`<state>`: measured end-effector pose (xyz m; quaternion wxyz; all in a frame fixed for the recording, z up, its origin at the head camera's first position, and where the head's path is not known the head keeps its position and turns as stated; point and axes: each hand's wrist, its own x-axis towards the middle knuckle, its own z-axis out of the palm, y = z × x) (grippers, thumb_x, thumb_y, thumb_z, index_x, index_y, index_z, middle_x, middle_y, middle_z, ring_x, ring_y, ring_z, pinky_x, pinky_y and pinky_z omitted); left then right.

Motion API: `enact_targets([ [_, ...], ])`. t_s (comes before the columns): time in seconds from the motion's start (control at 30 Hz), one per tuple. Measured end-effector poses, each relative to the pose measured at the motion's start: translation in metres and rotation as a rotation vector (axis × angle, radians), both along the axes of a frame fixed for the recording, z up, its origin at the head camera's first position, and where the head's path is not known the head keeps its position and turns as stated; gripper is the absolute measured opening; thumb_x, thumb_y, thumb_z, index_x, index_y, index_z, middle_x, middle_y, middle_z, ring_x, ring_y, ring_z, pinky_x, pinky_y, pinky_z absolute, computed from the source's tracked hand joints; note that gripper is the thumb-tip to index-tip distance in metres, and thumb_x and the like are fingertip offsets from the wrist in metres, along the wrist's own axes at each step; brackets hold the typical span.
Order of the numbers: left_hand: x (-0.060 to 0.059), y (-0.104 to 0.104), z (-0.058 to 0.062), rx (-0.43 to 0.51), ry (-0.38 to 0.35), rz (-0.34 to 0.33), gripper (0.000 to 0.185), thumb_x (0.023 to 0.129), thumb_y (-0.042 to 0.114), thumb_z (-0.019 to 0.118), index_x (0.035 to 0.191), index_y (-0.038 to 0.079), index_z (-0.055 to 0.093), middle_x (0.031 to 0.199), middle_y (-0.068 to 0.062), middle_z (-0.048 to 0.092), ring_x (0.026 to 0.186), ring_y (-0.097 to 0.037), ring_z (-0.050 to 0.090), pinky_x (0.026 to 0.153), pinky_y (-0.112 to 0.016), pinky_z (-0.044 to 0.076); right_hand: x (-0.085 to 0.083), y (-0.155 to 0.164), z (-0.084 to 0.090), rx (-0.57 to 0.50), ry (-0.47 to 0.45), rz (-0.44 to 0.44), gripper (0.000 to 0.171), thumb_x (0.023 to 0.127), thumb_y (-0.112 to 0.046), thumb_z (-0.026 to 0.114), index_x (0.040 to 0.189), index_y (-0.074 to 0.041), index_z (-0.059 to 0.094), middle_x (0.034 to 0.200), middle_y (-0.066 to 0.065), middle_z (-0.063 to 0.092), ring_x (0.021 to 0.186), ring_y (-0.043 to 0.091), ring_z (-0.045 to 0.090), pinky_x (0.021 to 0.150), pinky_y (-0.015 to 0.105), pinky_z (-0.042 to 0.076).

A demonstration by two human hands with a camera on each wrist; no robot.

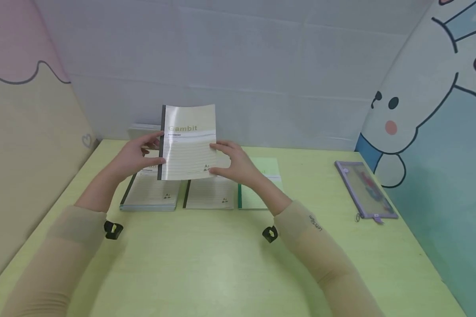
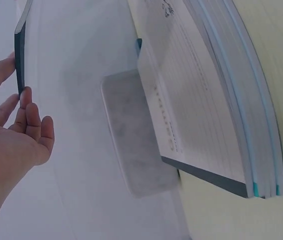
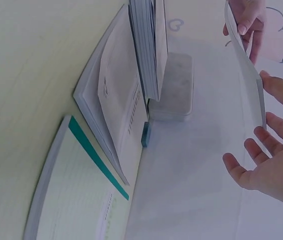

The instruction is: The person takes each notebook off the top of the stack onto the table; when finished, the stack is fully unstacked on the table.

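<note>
Above the far middle of the green table (image 1: 222, 259), a grey notebook (image 1: 188, 141) marked "Gambit" is being held upright off the surface, its cover facing the person and its dark spine at nine o'clock. The left hand (image 1: 136, 155) is gripping that spine edge, thumb across the cover and fingers curling behind, while the right hand (image 1: 234, 162) is pinching the opposite edge at three o'clock with fingers loosely spread. Directly beneath the lifted notebook, toward six o'clock, a stack of notebooks (image 1: 150, 191) is lying flat at the left, a single grey notebook (image 1: 210, 193) is sitting just beside it, and a green notebook (image 1: 262, 185) is lying at the right, partly hidden under the right wrist. Behind the stack, toward twelve o'clock, a grey box (image 1: 143, 130) is standing against the white back wall (image 1: 262, 66), mostly blocked by the held notebook and the left hand. Well apart at three o'clock, a purple zip pouch (image 1: 366, 190) is resting near the cartoon rabbit panel (image 1: 432, 110). The wrist views are showing the stack's page edges and the box beside it.
</note>
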<state>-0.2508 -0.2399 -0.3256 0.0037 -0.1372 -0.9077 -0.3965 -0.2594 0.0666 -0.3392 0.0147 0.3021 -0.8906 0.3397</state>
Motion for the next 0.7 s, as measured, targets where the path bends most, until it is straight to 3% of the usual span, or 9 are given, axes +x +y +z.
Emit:
enact_targets([
  [0.2,-0.001,0.023,0.011,0.000,0.080,-0.015,0.078,0.080,0.026,0.077,0.146,0.015,0.036,0.121,-0.011,0.050,0.113,-0.028,0.044,0.098,-0.046,0.036,-0.001,0.026,0.013,-0.012,-0.018,-0.003,0.068,0.082,-0.031,0.074,0.142,-0.016,0.044,0.148,0.005,0.036,0.133,0.025,0.037,0.096,0.042,0.046],
  [0.5,-0.001,0.065,0.032,-0.002,0.125,-0.047,0.079,0.078,0.023,0.078,0.145,0.012,0.037,0.121,-0.010,0.052,0.115,-0.028,0.044,0.098,-0.047,0.036,0.000,0.069,0.029,-0.012,0.010,-0.012,0.069,0.081,-0.031,0.075,0.142,-0.017,0.045,0.145,0.005,0.038,0.130,0.023,0.040,0.097,0.043,0.045],
  [0.7,0.000,0.089,0.036,0.012,0.123,-0.074,0.080,0.078,0.025,0.078,0.146,0.016,0.036,0.128,-0.005,0.050,0.119,-0.025,0.040,0.100,-0.044,0.035,0.002,0.097,0.036,-0.014,0.021,-0.023,0.070,0.080,-0.031,0.076,0.141,-0.018,0.045,0.145,0.002,0.038,0.129,0.022,0.040,0.098,0.041,0.043],
])
